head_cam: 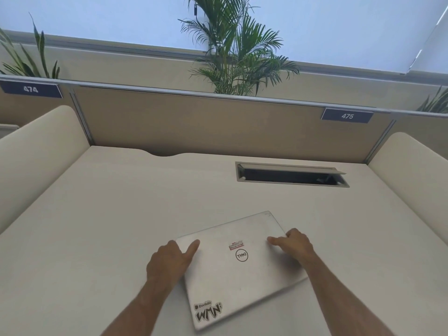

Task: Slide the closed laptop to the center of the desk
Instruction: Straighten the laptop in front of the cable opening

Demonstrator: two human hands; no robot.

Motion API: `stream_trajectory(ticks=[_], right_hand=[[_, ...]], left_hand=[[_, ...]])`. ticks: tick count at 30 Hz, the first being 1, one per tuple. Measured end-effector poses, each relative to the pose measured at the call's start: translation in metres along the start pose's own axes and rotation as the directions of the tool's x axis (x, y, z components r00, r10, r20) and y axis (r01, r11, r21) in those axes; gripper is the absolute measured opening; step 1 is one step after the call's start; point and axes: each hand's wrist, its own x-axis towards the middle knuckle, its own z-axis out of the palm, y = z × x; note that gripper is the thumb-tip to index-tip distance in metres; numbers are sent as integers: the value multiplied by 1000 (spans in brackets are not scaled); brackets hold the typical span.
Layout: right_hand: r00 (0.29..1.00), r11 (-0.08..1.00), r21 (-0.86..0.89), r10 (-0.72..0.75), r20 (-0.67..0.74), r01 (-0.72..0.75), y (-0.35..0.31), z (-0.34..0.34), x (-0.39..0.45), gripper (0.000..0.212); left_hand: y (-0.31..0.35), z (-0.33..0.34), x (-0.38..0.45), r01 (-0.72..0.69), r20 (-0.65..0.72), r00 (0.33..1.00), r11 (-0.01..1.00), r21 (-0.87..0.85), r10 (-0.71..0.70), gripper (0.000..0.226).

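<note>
1. Nearest the camera is the closed, flat silver metal laptop (238, 267), lid down, with a black-and-white sticker at its near left corner and a round logo mid-lid. It lies skewed on the pale cream desk top (109, 214), in the near part of the desk and about midway between the side panels.
2. The left hand (169, 261) rests on the laptop's left edge, thumb laid flat on the lid; the fingers seem to curl round the side, though they are hidden.
3. The right hand (294, 246) sits at the far right edge, fingers bent and spread on the lid, not clenched.
4. Farther right and well beyond, the grey rectangular cable hatch (292, 175) stands open.
5. By my judgement both hands are set to push, but the slide is unfinished: bare desk lies ahead, and the laptop needs squaring as it goes forward.
</note>
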Motion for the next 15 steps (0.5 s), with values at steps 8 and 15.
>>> stream_trajectory(ticks=[8, 15], right_hand=[[998, 997, 47, 52, 38, -54, -3, 0, -2, 83], [998, 992, 115, 53, 32, -56, -3, 4, -6, 75]], left_hand=[[15, -12, -3, 92, 137, 988, 984, -154, -71, 90], [18, -17, 7, 151, 198, 976, 940, -306, -92, 94]])
